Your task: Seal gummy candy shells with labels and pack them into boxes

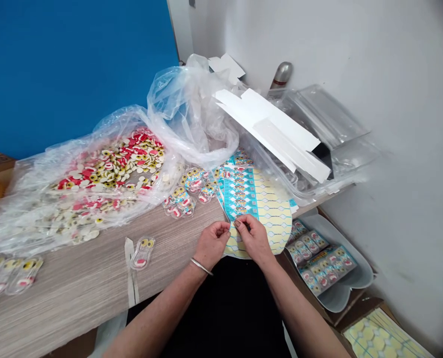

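Observation:
My left hand (pixel 213 243), with a silver bangle at the wrist, is closed in a pinch at the left edge of a sticker sheet (pixel 271 199). What its fingertips hold is too small to make out. Close beside it, my right hand (pixel 254 238) pinches the lower part of the sheet, thumb against forefinger. The sheet is yellow with rows of blank cut-outs, and a blue strip (pixel 239 189) of printed stickers runs down its left side. Left of the sheet lies a pile of small clear blister packs (pixel 184 194) with eye and mouth pieces inside.
A large clear plastic bag (pixel 75 199) spills red, white and yellow pieces. Single blister packs (pixel 142 253) lie near the front edge. A clear tray (pixel 299 196) with white card (pixel 269 129) stands right. Below it, a grey container (pixel 340 298) holds packed cards. A wall bounds the right.

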Tool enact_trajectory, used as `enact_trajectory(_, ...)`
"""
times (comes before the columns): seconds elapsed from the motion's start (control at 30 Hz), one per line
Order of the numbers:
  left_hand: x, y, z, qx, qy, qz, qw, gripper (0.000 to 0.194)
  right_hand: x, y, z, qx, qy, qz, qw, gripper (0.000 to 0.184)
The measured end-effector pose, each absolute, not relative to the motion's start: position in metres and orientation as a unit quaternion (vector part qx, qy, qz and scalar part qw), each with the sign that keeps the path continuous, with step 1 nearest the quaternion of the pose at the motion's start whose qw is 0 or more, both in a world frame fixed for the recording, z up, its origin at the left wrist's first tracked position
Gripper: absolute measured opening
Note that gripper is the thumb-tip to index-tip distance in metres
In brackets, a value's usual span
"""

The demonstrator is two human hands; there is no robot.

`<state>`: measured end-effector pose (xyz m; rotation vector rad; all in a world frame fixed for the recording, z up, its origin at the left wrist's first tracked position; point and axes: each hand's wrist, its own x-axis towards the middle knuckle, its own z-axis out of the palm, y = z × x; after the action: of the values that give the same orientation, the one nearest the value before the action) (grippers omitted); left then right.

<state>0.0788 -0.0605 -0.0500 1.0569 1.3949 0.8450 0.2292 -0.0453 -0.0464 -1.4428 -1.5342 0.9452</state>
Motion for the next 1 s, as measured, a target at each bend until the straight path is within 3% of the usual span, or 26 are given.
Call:
enact_trajectory(0.07,0.078,-0.065,-0.045,0.458,0.614,0.358,0.533,0.022,0.232,-0.044,-0.049,-0.574,-0.557,0.419,0.43,0.022)
enact_trajectory(0.17,0.076,-0.074,-0.032,0.576,0.623,0.385,0.364,0.037,0.235,-0.044,-0.052,-0.566,-0.502,0.465,0.46,0.025)
enact_trajectory(0.27,0.076,-0.077,-0.025,0.777,0.489,0.34,0.203,0.035,0.236,-0.042,-0.054,-0.547,-0.498,0.491,0.461,0.025)
enact_trajectory(0.37,0.079,-0.072,-0.033,0.857,0.422,0.237,0.176,0.032,0.24,-0.037,-0.052,-0.542,-0.455,0.51,0.488,0.024)
enact_trajectory(0.43,0.082,-0.067,-0.043,0.858,0.444,0.194,0.171,0.032,0.244,-0.035,-0.042,-0.546,-0.401,0.488,0.551,0.022)
enact_trajectory(0.53,0.086,-0.064,-0.05,0.832,0.472,0.194,0.22,0.032,0.248,-0.041,-0.016,-0.544,-0.384,0.369,0.649,0.017)
enact_trajectory(0.6,0.086,-0.067,-0.043,0.777,0.48,0.244,0.327,0.028,0.243,-0.051,0.002,-0.542,-0.453,0.255,0.66,0.009)
enact_trajectory(0.67,0.082,-0.075,-0.029,0.638,0.481,0.341,0.494,0.024,0.231,-0.063,0.011,-0.52,-0.573,0.15,0.615,0.006)
enact_trajectory(0.77,0.062,-0.096,-0.005,0.306,0.445,0.5,0.677,0.042,0.197,-0.079,0.005,-0.436,-0.741,0.078,0.504,0.022)
enact_trajectory(0.87,0.025,-0.121,0.012,0.101,0.451,0.58,0.671,0.039,0.15,-0.09,-0.006,-0.346,-0.83,0.109,0.423,0.031)
enact_trajectory(1.0,-0.047,-0.152,0.012,-0.026,0.514,0.642,0.569,0.033,0.09,-0.097,-0.008,-0.218,-0.892,0.23,0.322,0.036)
